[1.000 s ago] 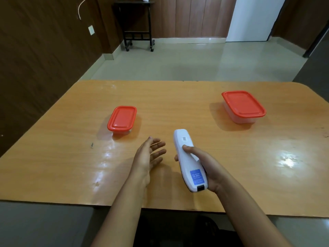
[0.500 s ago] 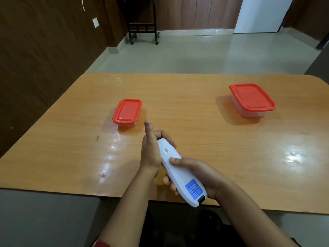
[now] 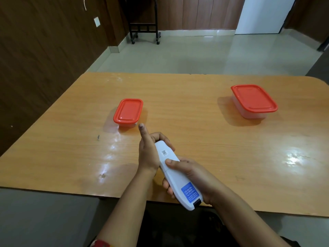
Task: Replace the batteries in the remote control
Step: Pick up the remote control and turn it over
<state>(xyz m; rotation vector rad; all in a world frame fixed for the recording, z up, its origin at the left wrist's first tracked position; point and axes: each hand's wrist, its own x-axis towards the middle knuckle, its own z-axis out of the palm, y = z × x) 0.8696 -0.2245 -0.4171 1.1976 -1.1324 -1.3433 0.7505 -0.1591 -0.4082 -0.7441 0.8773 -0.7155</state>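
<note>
Unchanged since a moment ago: left hand point(image 3: 148, 154) and right hand point(image 3: 191, 177) clamped on back-up white plastic remote control point(image 3: 175, 173); small red-lidded clear box point(image 3: 128, 111) and larger red-lidded clear box point(image 3: 253, 101) shut, contents unseen.

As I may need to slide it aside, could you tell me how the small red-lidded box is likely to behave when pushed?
The small box looks like thin clear plastic under its lid, so it is probably light. The table is glossy, so it would likely slide easily rather than grip. It is low and wide with a flat base, so tipping or rolling seems unlikely.

Single head-worn view looks forward and down over the table point(image 3: 195, 107)
</note>
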